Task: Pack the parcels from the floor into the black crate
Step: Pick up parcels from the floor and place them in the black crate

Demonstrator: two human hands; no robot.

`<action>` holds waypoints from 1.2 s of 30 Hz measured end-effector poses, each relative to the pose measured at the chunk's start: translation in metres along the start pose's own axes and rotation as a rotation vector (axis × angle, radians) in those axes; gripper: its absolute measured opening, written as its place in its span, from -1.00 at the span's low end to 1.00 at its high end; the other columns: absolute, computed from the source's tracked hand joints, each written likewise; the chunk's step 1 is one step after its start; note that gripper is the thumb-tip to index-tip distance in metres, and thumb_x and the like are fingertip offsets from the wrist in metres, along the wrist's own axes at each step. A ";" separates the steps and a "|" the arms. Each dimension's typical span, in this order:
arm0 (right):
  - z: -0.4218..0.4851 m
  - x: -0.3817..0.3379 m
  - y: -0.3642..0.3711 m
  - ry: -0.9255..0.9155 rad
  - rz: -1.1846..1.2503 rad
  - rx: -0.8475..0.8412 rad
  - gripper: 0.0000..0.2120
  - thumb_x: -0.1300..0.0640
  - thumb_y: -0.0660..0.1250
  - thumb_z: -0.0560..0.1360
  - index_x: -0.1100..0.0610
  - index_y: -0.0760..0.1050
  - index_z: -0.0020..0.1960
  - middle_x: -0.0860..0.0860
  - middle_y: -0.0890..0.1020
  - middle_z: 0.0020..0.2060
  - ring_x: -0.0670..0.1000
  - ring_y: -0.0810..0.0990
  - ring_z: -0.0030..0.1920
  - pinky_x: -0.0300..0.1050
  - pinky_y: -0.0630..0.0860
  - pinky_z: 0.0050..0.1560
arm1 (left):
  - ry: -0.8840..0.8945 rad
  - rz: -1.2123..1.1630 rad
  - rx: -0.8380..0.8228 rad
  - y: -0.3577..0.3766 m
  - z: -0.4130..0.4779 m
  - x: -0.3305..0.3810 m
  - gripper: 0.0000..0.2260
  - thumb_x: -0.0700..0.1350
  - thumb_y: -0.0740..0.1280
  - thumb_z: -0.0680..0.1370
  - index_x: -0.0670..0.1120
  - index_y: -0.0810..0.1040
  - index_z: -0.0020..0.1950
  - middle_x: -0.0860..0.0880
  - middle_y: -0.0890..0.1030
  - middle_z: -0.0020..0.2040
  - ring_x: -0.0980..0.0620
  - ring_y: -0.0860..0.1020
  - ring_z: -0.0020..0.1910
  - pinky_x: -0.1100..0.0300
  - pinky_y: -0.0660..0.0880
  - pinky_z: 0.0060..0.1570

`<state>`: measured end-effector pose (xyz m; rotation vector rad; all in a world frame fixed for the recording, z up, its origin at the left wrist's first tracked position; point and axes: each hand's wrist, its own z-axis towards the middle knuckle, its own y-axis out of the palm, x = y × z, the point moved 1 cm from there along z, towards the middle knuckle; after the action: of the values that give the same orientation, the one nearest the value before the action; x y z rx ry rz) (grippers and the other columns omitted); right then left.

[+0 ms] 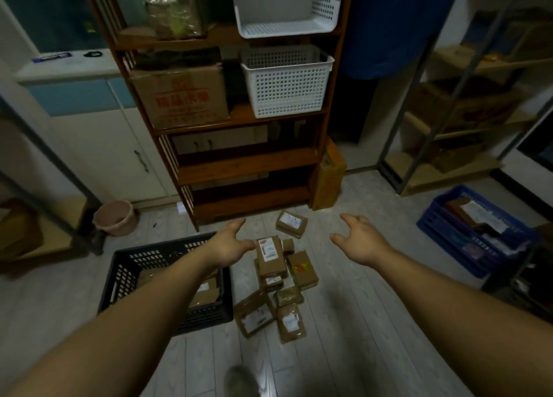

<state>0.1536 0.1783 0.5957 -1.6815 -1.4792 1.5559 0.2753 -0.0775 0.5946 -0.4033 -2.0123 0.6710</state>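
Parcels: brown, labelled, heaped on floor just right of black crate. Single parcel apart, nearer wooden shelf. A few more inside the crate.
Left hand: fingers spread wide, holding nothing, just beside topmost parcel.
Right hand: fingers wide, empty, above floor right of heap.
Blue crate: far right, filled.

Brown parcels heaped beside black crate
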 end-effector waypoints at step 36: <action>0.495 0.180 0.527 0.159 0.344 -0.602 -0.42 -0.12 0.36 0.44 0.07 0.32 0.37 0.08 0.51 0.25 0.04 0.54 0.06 -0.07 0.54 -0.03 | -0.590 -0.503 0.075 0.310 0.502 -0.368 -0.29 -0.04 0.42 0.45 -0.07 0.13 0.49 -0.11 0.39 0.36 0.10 0.48 0.03 0.46 0.42 -0.19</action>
<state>-0.1054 -0.0207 -0.0735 -2.4437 -1.7522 1.1418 0.0288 -0.1739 -0.0483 0.3910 -2.4920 0.5788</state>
